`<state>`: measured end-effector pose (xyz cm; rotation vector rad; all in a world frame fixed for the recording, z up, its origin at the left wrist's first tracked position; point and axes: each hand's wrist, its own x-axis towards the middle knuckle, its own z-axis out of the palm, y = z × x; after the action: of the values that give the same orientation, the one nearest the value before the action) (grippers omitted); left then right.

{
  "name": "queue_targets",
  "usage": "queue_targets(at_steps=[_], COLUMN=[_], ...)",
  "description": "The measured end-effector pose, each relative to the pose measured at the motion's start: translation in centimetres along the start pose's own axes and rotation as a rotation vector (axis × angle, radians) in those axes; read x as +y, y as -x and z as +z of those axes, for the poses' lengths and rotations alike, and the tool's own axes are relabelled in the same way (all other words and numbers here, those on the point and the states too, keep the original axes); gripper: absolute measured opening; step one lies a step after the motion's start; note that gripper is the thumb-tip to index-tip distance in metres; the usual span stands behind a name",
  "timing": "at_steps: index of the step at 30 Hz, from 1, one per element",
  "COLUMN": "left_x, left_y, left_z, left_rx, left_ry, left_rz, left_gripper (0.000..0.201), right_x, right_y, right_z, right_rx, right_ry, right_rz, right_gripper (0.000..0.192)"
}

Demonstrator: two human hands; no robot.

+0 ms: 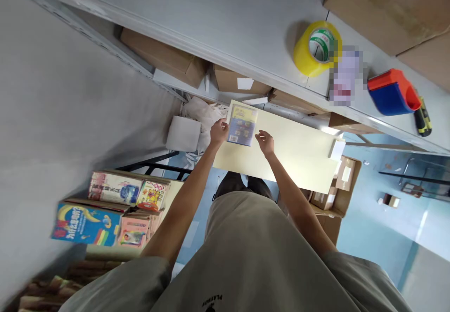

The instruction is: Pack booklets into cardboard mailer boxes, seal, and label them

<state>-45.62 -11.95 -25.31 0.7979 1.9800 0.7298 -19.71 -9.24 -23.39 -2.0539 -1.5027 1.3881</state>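
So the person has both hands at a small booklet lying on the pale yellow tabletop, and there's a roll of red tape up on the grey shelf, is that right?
Nearly. The tape roll on the grey shelf is yellow, not red; the red and blue thing further right is a tape dispenser. The head view shows it. The rest holds: the left hand grips the booklet at its edge and the right hand is at its other side, on the pale yellow tabletop.

Both bare arms are stretched far forward, the left hand [218, 131] curled in a grip, the right hand [265, 142] held loosely spread.
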Motion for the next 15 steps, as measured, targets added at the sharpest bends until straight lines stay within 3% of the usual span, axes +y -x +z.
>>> queue_targets(at_steps=[4, 9, 12, 15], left_x=[-1.7, -3.4, -4.5, -6.4], left_y=[4.8, 12.0, 17.4, 23.9], left_z=[-0.3, 2.1, 3.1, 2.7], left_rx=[0.023, 0.122, 0.210, 0.315], left_ry=[0.134, 0.292, 0.388, 0.470], left_rz=[0.031, -0.011, -0.037, -0.042], left_gripper=[0.035, 0.027, 0.030, 0.034], right_x=[1.2, 1.7, 1.7, 2.0], right_y=[4.2, 7.3, 7.9, 9.2], right_z=[-4.4, -8.1, -7.4, -4.6], right_rx=[-0.022, -0.103, -0.155, -0.282], right_ry=[0.062, 0.134, 0.139, 0.129], right_rz=[-0.063, -0.265, -0.362, -0.424], right_gripper=[0.050, 0.054, 0.060, 0.064])
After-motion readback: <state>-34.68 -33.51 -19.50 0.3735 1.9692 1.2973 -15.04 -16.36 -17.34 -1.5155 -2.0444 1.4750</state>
